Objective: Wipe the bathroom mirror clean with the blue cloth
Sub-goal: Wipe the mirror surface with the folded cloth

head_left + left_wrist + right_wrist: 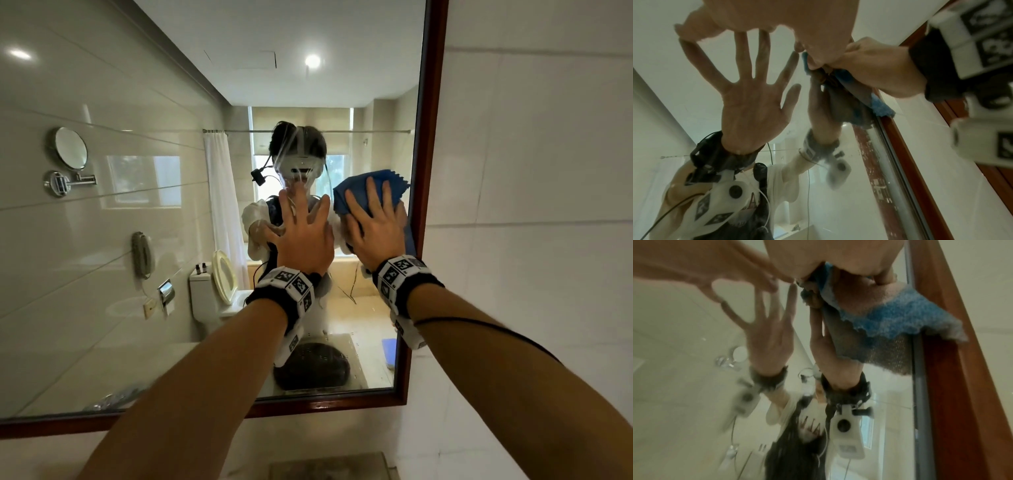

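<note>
The bathroom mirror fills the wall ahead inside a dark red-brown wooden frame. My right hand presses the folded blue cloth flat against the glass, close to the frame's right side, fingers straight and spread over it. In the right wrist view the fluffy blue cloth sticks out below my right hand and reaches the frame. My left hand lies flat on the bare glass just left of the cloth, fingers spread, holding nothing. The left wrist view shows that left hand touching its own reflection.
White tiled wall runs right of the frame. Below the mirror is a pale counter with a grey slab at the bottom edge. The glass reflects a toilet, a shower curtain, a round wall mirror and a wall phone behind me.
</note>
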Action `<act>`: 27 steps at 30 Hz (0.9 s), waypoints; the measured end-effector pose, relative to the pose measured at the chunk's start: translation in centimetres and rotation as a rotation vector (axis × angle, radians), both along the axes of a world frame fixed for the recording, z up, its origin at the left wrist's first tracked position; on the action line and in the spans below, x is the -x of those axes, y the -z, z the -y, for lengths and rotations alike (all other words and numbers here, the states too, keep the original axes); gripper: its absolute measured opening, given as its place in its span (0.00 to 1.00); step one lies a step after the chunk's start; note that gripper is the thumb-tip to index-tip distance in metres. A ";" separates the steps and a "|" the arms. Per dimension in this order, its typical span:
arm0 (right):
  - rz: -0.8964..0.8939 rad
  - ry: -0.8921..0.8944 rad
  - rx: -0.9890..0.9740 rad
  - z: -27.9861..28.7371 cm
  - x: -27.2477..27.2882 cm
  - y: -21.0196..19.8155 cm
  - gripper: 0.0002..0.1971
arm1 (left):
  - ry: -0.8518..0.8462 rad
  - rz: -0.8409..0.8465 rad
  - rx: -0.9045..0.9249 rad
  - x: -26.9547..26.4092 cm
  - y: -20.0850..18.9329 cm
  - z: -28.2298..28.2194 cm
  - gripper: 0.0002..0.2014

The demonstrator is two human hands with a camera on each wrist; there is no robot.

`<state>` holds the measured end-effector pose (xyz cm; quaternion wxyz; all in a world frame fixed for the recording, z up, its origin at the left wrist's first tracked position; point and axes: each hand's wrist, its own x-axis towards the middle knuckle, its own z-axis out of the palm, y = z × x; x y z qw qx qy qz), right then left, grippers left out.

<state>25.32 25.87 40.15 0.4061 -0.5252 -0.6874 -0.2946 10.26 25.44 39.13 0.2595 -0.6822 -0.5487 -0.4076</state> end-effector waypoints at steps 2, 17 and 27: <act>0.070 -0.008 -0.031 -0.3 -0.1 3.0 0.24 | -0.017 -0.006 -0.005 0.0 0.0 0.1 0.27; -0.045 0.067 0.208 0.4 0.7 6.4 0.39 | -0.013 0.002 0.034 -0.2 0.2 0.1 0.31; -0.091 0.052 0.091 -0.1 -0.5 -1.1 0.27 | -0.025 0.012 -0.038 -0.5 0.7 -0.4 0.33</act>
